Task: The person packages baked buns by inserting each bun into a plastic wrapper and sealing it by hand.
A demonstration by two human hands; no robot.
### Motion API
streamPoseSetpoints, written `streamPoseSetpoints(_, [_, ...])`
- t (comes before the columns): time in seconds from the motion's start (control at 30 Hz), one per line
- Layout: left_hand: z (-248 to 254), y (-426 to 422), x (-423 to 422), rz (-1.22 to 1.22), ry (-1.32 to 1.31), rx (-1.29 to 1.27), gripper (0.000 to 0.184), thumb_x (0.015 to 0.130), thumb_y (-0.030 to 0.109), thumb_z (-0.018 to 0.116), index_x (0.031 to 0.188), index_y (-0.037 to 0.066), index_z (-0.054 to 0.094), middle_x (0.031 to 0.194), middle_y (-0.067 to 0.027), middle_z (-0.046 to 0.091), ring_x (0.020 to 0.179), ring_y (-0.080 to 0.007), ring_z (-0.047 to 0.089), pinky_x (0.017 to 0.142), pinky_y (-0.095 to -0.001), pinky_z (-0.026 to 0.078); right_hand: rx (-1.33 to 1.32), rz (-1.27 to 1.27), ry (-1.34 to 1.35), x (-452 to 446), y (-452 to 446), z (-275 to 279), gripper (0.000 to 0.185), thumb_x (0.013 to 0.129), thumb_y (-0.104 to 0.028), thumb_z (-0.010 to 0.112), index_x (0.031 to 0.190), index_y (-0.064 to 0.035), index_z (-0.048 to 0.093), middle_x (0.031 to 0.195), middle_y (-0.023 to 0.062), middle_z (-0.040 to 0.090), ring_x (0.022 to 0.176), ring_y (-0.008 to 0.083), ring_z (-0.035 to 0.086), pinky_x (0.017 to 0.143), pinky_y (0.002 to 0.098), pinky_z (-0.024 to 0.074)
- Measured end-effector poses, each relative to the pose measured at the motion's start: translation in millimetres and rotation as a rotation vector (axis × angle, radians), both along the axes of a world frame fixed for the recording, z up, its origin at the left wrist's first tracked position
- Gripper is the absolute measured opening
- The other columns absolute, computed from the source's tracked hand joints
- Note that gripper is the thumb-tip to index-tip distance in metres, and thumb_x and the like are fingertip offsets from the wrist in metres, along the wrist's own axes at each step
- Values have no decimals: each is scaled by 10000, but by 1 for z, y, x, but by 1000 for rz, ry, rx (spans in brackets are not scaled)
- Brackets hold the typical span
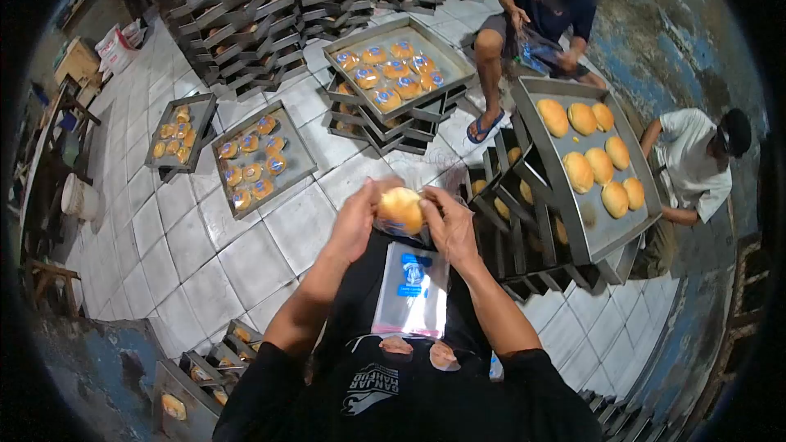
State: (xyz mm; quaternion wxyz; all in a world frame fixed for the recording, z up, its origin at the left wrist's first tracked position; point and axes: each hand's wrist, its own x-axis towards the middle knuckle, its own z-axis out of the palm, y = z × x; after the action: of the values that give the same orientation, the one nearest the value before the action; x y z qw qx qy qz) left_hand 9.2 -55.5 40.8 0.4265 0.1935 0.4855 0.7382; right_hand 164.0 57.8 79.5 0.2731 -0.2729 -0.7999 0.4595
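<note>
Between my two hands is a golden bread roll (400, 206), partly inside a clear plastic bag with blue print at its lower edge. The fingers of my left hand (355, 217) are closed on its left side, a little blurred. On the right side, my right hand (451, 225) grips the roll and bag with thumb and fingers. Below them, a stack of clear printed bags (412, 299) lies on my lap. To the right, a metal tray (573, 221) of unwrapped rolls rests on a stack of trays.
Ahead, a tray (446, 86) of bagged rolls tops another stack. Two more trays (304, 165) (206, 119) sit on the tiled floor at left. Tall tray stacks (237, 0) line the back. One person (548, 8) handles bags; another person (696, 160) is at far right.
</note>
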Motion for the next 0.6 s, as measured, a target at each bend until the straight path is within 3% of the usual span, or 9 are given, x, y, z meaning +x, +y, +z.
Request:
streamPoseSetpoints(0.03, [-3,0,-3,-108,44,23,431,1090,299,498,1346,-31,607,1240,-121,694,1145,-187,642,988,-308,498,71,-22,21,-4,4,-4,243,986,-157,626,1123,39,669,1009,232,716,916,387,707,820,393,556])
streamPoseSetpoints(0.1, [-9,9,4,80,248,-13,373,1085,265,518,1198,-44,693,1093,-87,730,1013,-142,659,915,-265,502,211,-73,74,-9,10,-13,233,991,-160,623,1111,30,682,1014,230,716,911,390,708,805,399,557])
streamPoseSetpoints(0.17, [-8,12,0,259,636,-39,373,1092,264,496,1061,-41,710,963,-65,728,905,-104,652,835,-258,510,348,26,108,-12,9,-1,181,984,-164,638,981,7,697,902,199,689,783,396,685,719,420,545])
streamPoseSetpoints(0.23, [-2,12,4,262,561,-33,358,1087,248,500,985,-32,700,912,-68,719,841,-92,641,771,-248,504,341,44,113,-10,-2,20,173,976,-162,650,918,-5,693,835,178,655,728,397,654,683,432,528])
streamPoseSetpoints(0.3, [11,13,-2,246,423,-69,359,1084,246,503,936,-21,691,878,-69,711,790,-88,632,725,-242,497,256,21,92,-18,3,25,272,995,-221,624,839,1,649,742,163,616,618,264,593,603,393,474])
streamPoseSetpoints(0.37, [21,10,-7,171,208,-181,365,1085,259,504,913,-8,682,859,-69,705,754,-91,624,696,-241,489,54,18,-33,-25,30,2,340,1011,-259,601,794,3,614,672,129,586,579,173,531,561,358,432])
streamPoseSetpoints(0.4, [21,14,-8,206,200,-117,358,1089,268,500,896,12,660,817,-61,679,709,-106,616,668,-251,492,-280,-11,3,-31,45,-19,420,1039,-313,562,744,-14,578,614,41,542,586,90,448,532,313,378])
streamPoseSetpoints(0.43, [16,15,-4,208,145,-97,361,1090,275,498,892,17,655,808,-54,672,701,-100,608,661,-249,489,-422,12,34,-31,48,-14,431,1054,-329,553,737,-38,579,619,-25,504,563,75,447,522,293,376])
streamPoseSetpoints(0.6, [-25,22,0,249,127,14,287,1068,229,557,877,33,641,794,-24,651,694,-70,565,651,-231,471,-290,42,66,-29,25,-28,431,1055,-343,561,760,-31,583,605,-14,510,551,70,485,501,282,399])
